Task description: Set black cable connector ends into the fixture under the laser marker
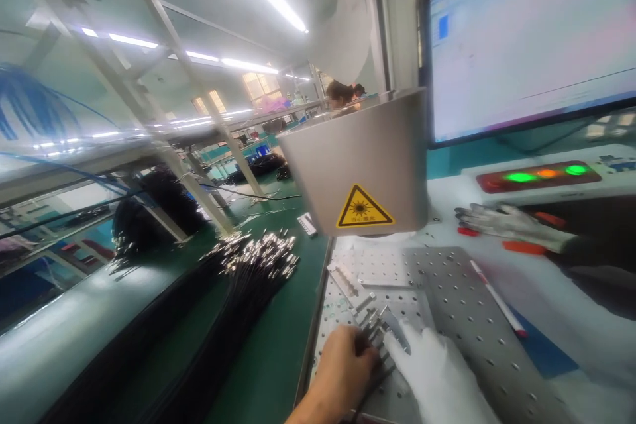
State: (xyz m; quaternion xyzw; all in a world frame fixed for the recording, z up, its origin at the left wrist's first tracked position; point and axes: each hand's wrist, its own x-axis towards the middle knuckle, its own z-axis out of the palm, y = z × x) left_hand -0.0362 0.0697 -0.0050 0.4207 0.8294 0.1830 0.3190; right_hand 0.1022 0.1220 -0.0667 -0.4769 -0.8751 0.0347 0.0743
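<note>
Gripping row of metal connectors (373, 326) on perforated plate (462, 305) | left hand (342, 371) bare, curled on them | right hand (437, 374) gloved, fingers pressing beside | below laser head (362, 159)

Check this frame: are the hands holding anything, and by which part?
Both the bare left hand and gloved right hand press on a row of metal-tipped cables near the tips; a closed grip cannot be told.

The left hand (342, 368) and the gloved right hand (437, 377) cover the near ends of the metal connectors (373, 324) on the perforated plate (462, 305); both wrists are cut off by the bottom edge. The monitor (527, 40) above the plate is blurred, its text unreadable, its right side cropped.
</note>
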